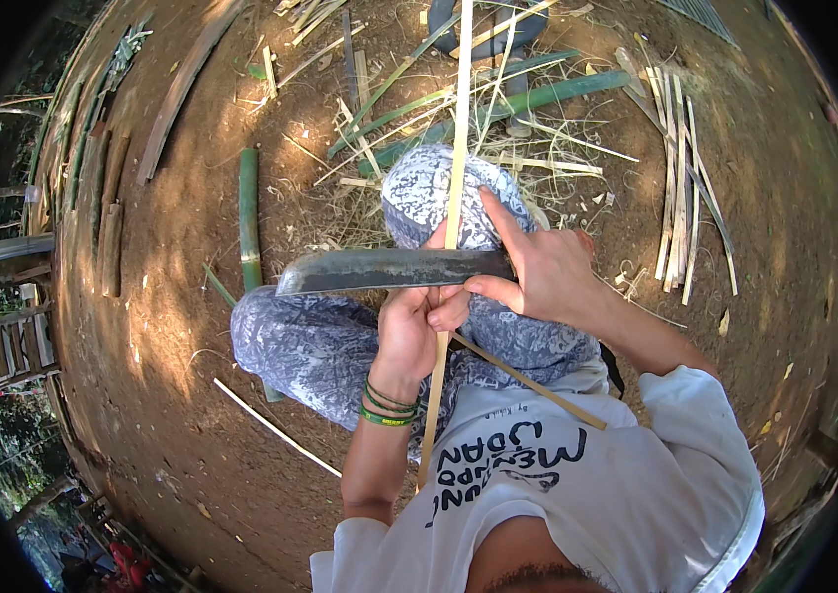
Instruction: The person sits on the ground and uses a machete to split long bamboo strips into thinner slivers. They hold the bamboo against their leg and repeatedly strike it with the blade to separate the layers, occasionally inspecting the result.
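In my right hand [547, 272] is a machete [389, 270], its dark, worn blade pointing left across my lap. The index finger stretches forward, and the handle is hidden by the hand. A long, pale bamboo strip [456, 188] runs lengthwise beneath the blade, crossing it nearly at a right angle. My left hand [411, 331] grips this strip just under the blade, with some fingers hidden by the metal. A thin, tan stick [528, 381] slants over my lap toward my shirt.
Green bamboo pieces [567, 94] and shavings lie on the dirt beyond my knees. A green bamboo length [249, 212] lies to the left, near several brown poles [110, 237]. At right rests a bundle of pale strips [676, 188]. One loose strip [275, 425] lies lower left.
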Tool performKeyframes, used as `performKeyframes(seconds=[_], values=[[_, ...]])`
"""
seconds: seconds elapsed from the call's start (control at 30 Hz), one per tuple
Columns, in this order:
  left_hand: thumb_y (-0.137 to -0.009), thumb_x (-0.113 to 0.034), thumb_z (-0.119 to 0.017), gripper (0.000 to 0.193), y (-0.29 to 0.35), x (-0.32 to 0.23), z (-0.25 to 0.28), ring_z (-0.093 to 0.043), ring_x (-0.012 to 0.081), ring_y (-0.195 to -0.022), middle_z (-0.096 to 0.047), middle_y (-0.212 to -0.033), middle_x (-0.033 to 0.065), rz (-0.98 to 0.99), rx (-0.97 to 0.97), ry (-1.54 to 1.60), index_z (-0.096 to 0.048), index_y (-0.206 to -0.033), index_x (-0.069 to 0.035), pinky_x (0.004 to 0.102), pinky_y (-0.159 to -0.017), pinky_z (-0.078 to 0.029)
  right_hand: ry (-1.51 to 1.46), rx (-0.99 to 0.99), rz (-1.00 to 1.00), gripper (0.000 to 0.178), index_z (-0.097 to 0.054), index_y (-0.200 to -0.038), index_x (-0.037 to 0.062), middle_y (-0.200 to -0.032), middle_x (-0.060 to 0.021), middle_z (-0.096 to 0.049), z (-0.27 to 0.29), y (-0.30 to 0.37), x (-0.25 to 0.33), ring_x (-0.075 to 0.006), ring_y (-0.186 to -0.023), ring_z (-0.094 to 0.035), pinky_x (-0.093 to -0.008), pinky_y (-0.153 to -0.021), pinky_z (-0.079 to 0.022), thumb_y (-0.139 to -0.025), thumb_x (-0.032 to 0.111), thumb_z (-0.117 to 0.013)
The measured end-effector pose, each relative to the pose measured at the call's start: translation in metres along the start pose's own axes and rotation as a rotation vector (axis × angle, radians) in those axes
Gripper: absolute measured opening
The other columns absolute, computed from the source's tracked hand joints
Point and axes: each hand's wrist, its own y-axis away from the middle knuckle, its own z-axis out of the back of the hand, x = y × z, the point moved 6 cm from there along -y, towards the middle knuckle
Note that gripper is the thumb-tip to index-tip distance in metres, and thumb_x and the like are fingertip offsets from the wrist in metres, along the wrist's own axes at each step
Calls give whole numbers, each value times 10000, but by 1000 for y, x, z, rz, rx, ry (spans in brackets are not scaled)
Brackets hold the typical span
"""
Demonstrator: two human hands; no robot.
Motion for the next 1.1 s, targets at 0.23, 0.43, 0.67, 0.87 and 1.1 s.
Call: performKeyframes(seconds=[0.23,0.43,0.67,0.87,1.1], values=[[-1053,-181,-373,508,12,1,-2,-319,30,-554,-425,-777,-38,30,-96,-85,-301,-1545,-75,205,-502,-254,-3,-22,14,1086,-271,-1539,32,-489,-84,-533,-3,6,2,-303,-443,-593,-467,-457,-440,-766,669,-692],[-1038,-115,-360,460,35,5,3,-299,32,-536,-395,-767,-28,74,-223,-105,-361,-1497,-80,191,-496,-248,2,-84,33,1031,-288,-1536,46,-492,-84,-529,0,6,-1,-303,-437,-587,-455,-439,-414,-801,666,-660],[-1041,-109,-338,505,75,14,14,-310,57,-542,-360,-723,-19,120,-245,-187,-315,-1545,-84,191,-489,-257,-68,-141,-131,866,-374,-1490,30,-534,-146,-563,-2,-3,-36,-373,-493,-608,-456,-516,-471,-863,555,-659],[-1035,-155,-404,322,27,4,3,-444,89,-567,-511,-773,44,-3,-280,-283,-501,-1301,-2,201,-504,-344,20,-117,59,947,-398,-1449,-45,-468,-98,-528,6,5,0,-321,-427,-590,-440,-453,-474,-840,635,-653],[-1045,-159,-422,228,19,-8,4,-447,99,-469,-609,-812,112,-21,-191,-600,-545,-1160,-6,229,-409,-341,-4,-47,7,979,-380,-1449,-74,-491,-97,-564,8,3,-2,-314,-438,-601,-442,-464,-481,-836,638,-657]])
